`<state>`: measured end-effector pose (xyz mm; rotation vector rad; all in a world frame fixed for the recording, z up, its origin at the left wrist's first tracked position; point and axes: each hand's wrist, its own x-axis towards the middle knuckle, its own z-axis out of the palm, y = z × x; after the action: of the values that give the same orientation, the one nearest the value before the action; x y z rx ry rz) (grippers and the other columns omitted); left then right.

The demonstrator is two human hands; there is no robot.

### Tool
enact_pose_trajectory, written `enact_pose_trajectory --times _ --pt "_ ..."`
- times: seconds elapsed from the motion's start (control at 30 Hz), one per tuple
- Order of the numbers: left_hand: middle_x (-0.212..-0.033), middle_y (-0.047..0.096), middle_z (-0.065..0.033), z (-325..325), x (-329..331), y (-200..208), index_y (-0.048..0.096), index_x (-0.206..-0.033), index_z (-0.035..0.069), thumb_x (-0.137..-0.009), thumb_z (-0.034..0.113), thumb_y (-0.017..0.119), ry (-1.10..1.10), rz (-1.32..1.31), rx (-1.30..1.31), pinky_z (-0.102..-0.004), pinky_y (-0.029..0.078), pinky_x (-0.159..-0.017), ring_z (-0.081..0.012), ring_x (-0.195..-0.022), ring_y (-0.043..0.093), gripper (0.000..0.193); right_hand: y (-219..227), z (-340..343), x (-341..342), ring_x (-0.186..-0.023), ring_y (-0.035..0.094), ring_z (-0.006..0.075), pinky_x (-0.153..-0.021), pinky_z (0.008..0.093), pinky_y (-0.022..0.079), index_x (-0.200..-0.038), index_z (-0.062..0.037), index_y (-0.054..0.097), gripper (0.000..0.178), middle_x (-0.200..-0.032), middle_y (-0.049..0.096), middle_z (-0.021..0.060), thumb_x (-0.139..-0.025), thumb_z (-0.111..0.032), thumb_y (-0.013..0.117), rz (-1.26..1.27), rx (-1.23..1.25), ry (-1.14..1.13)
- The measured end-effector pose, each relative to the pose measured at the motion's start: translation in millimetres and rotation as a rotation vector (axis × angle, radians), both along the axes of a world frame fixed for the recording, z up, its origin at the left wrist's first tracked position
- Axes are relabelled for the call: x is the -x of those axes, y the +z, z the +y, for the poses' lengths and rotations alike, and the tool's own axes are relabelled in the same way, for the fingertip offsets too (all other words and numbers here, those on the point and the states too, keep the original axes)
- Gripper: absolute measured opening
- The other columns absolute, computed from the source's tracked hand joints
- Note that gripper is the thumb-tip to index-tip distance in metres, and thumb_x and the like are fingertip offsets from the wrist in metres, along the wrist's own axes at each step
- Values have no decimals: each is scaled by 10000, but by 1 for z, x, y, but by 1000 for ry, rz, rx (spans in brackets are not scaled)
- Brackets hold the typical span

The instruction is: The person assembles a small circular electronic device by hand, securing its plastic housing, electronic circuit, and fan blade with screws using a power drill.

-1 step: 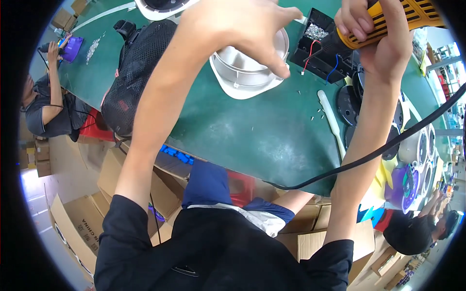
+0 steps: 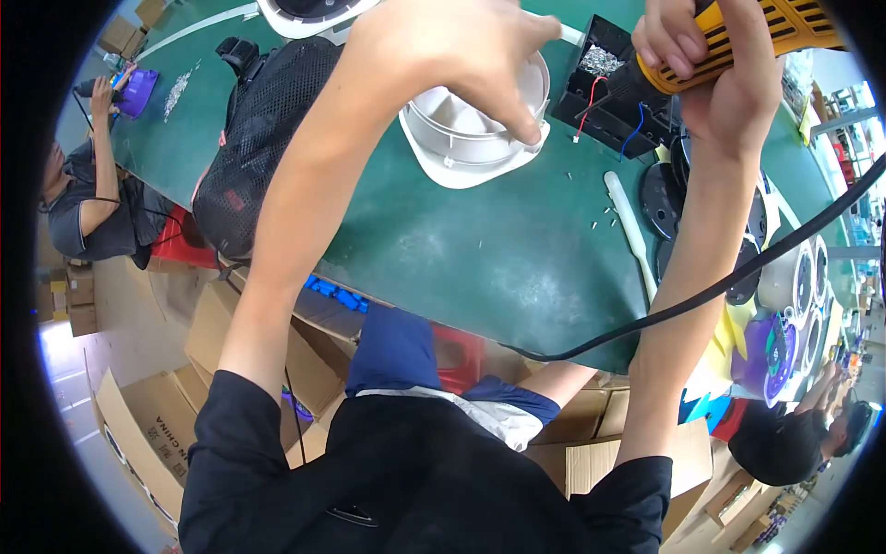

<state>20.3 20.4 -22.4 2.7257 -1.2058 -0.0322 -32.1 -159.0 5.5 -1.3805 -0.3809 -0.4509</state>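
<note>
My left hand (image 2: pixel 452 60) is stretched over a white round plastic housing (image 2: pixel 459 173), thumb and fingers spread apart. The thumb tip is over the housing's right rim; whether it touches cannot be told. Part of the housing is hidden under the hand. At the upper right my right hand (image 2: pixel 711 78) is closed around a yellow and black electric screwdriver (image 2: pixel 784 28), its dark nose pointing left and down over a black tray (image 2: pixel 604 138). Small silver screws (image 2: pixel 602 61) lie heaped in that tray, and a red and a blue wire (image 2: pixel 633 134) show there.
Left of the housing lies a black mesh bag (image 2: pixel 268 152). A white stick-like tool (image 2: pixel 628 222) and loose screws (image 2: pixel 603 220) lie on the green table (image 2: pixel 443 268). A black cable (image 2: pixel 738 277) crosses my right forearm. Black discs (image 2: pixel 660 198) sit at right; other people work on both sides.
My left hand has shifted very slightly left. My right hand and the screwdriver have also moved a touch left.
</note>
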Motion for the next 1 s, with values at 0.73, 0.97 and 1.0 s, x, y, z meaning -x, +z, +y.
enact_pose_trajectory --times 0.73,0.97,1.0 --pt "-1073 669 -223 -5 -3 37 617 -1088 -65 -683 526 742 11 339 -180 -369 515 -849 -316 -1018 651 728 -15 17 -4 -323 392 96 -323 250 369 -939 -55 493 216 -463 414 -7 -969 -247 587 -22 -25 106" --pt "-1001 684 -223 -6 -3 39 619 -1045 -96 -706 513 736 7 365 -179 -362 530 -796 -318 -942 671 707 -14 20 -2 -323 392 96 -318 251 365 -942 -56 486 211 -463 410 -9 -970 -240 586 -2 -42 114" --pt "-973 688 -223 -7 -3 41 621 -1030 -102 -710 510 735 26 418 -195 -359 534 -774 -318 -913 677 700 -15 19 -2 -323 392 96 -318 251 365 -942 -56 486 211 -463 410 -9 -970 -240 586 -1 -41 113"
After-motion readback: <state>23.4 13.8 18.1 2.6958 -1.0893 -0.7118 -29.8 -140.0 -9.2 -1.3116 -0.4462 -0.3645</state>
